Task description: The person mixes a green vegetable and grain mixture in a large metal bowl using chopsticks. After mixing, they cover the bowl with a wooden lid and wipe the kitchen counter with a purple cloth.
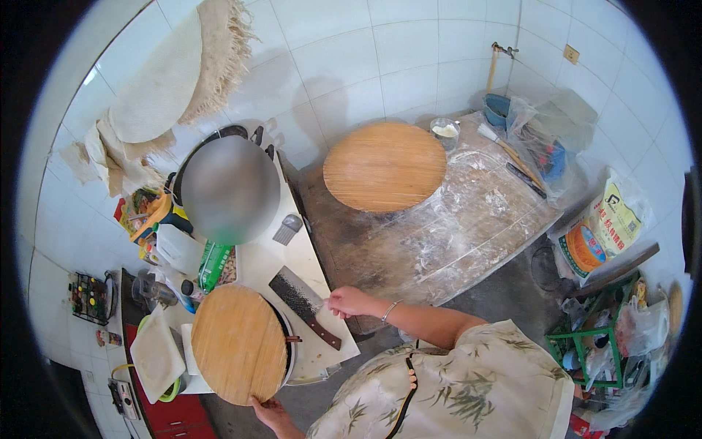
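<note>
Past our right hand—hold unclear—lie a floury board, tiled wall and white-filled cup; our left hand grips a lid.

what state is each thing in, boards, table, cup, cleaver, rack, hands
near board, lying over a round pot
far board, lying flat
table, dusted with white powder
cup, uncovered, white contents
cleaver, lying flat
green rack, loaded
left hand, gripping near board's edge
right hand, beside cleaver, grip unclear
</note>
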Demonstrator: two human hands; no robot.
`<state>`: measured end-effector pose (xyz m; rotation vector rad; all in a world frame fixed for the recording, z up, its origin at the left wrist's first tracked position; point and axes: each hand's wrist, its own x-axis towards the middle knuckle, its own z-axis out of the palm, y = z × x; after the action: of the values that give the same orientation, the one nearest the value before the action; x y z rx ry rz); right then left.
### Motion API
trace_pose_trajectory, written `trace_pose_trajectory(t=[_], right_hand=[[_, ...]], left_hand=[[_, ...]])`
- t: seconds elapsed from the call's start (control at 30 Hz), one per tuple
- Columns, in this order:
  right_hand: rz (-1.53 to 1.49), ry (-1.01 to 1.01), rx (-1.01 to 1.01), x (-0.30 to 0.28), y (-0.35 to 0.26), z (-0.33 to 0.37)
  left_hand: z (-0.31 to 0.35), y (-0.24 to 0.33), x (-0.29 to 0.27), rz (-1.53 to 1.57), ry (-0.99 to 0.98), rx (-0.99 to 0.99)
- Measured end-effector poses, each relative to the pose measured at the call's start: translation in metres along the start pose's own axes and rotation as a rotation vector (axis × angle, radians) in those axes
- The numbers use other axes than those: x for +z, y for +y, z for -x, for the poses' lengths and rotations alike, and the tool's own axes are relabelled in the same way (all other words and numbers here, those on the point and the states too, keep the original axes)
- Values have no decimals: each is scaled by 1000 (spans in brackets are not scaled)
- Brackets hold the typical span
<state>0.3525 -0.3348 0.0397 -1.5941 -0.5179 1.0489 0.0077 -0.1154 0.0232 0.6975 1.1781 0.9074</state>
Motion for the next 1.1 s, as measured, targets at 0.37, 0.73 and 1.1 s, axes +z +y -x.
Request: trace_pose_trajectory(t=[0.37, 0.73, 1.1], right_hand=[[-322, 37, 174, -47, 36, 5], [152, -83, -628, 65, -97, 26], [770, 93, -592, 120, -87, -31]], left_hand=[[41, 17, 30, -277, 259, 205], [61, 52, -7, -642, 247, 760], [14, 58, -25, -895, 88, 772]])
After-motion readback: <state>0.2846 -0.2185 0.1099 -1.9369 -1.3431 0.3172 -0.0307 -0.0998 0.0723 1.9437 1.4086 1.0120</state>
